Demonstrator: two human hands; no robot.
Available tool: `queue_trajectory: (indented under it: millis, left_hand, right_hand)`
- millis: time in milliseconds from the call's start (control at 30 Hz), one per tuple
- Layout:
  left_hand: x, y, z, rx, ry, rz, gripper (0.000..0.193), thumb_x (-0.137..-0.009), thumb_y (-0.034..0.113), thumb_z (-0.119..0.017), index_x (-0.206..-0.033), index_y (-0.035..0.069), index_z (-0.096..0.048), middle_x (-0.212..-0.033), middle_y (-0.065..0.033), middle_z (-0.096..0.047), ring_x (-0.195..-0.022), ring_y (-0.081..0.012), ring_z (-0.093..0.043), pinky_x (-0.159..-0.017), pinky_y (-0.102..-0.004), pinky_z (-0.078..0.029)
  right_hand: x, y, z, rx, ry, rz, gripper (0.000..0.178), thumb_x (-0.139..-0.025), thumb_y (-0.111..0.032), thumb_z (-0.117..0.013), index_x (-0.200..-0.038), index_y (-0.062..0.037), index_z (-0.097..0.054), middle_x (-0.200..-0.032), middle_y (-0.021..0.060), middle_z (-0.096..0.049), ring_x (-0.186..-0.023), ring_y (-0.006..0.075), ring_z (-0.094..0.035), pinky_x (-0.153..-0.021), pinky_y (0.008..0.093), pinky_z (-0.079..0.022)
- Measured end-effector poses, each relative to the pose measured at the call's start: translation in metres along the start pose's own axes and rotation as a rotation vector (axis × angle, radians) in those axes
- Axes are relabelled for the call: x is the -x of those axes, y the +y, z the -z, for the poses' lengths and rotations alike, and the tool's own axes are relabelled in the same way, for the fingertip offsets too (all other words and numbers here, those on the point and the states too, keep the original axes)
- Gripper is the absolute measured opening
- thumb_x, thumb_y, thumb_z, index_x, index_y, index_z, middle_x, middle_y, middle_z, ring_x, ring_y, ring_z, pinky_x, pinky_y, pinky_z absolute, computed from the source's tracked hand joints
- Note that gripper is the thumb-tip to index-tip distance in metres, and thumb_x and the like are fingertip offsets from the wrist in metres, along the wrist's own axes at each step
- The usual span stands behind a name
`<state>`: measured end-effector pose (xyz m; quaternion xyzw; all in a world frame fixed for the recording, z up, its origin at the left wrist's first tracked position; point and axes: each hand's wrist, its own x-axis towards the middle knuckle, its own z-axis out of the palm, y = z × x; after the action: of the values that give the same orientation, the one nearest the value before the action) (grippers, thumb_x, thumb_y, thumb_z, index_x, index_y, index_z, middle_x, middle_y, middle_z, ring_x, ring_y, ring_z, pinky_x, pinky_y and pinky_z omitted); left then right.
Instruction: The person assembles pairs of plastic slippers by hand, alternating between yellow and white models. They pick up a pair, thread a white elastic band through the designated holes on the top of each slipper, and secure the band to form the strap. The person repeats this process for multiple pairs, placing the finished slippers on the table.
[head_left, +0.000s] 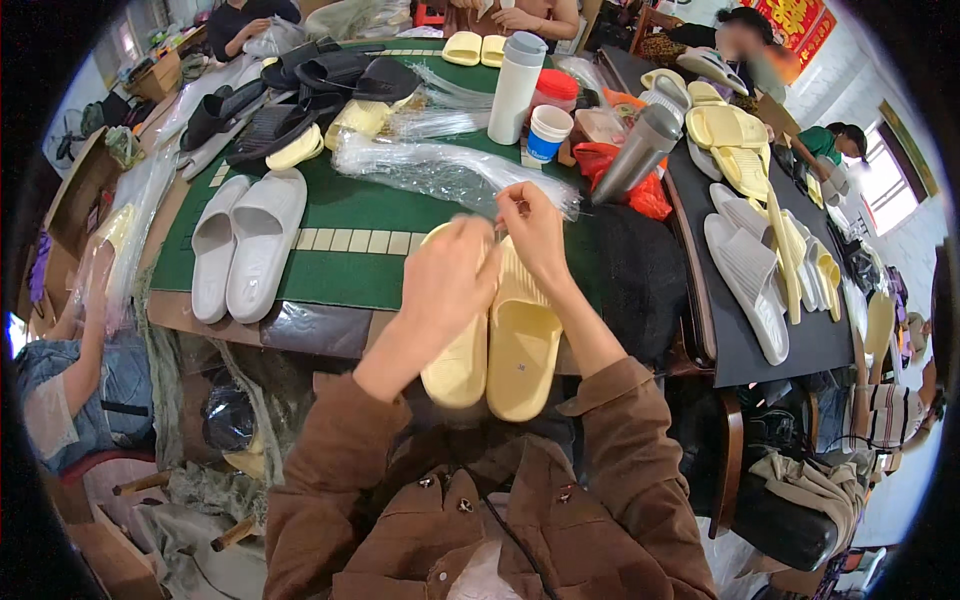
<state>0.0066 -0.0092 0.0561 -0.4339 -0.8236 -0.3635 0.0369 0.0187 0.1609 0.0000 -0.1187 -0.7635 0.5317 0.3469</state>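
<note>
A pair of pale yellow slide slippers (pixel 524 350) lies side by side at the table's near edge, toes away from me and heels toward my body. My left hand (pixel 445 285) is over the left slipper, its fingers curled together and slightly blurred, hiding much of that slipper's strap. Just right of it, my right hand (pixel 535 232) is closed in a pinch above the right slipper's toe end. Whatever the fingertips of either hand hold is too small or hidden to make out. A bundle of clear plastic bags (pixel 430 170) lies just beyond my hands.
Light grey slides (pixel 265 245) stand to the left, with black slides (pixel 320 85) behind them. A white bottle (pixel 516 90), a blue-white cup (pixel 547 133) and a grey tumbler (pixel 638 150) stand beyond my right hand. More slides (pixel 745 265) cover the dark right-hand table. Other people work around.
</note>
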Motion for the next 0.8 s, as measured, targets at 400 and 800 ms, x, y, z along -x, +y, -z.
queue_trajectory:
  millis: [400, 800]
  left_hand:
    - [-0.05, -0.059, -0.089, 0.435, 0.165, 0.01, 0.028, -0.088, 0.004, -0.056, -0.115, 0.0, -0.058, -0.083, -0.0192, -0.067, -0.069, -0.0296, -0.066, -0.064, -0.0361, -0.05]
    - [-0.05, -0.061, -0.078, 0.28, 0.159, 0.091, 0.011, -0.087, 0.009, -0.061, -0.094, 0.001, -0.061, -0.073, -0.0177, -0.063, -0.065, -0.0314, -0.061, -0.06, -0.0398, -0.046]
  right_hand:
    - [0.007, 0.022, -0.002, 0.063, 0.071, -0.033, 0.016, -0.088, -0.013, -0.062, -0.092, 0.0028, -0.064, -0.081, 0.011, -0.067, -0.074, 0.0175, -0.066, -0.067, 0.0304, -0.051]
    - [0.014, 0.022, -0.003, -0.002, 0.066, -0.056, 0.013, -0.087, -0.009, -0.062, -0.091, 0.0027, -0.065, -0.084, 0.0094, -0.069, -0.075, 0.015, -0.067, -0.068, 0.029, -0.052]
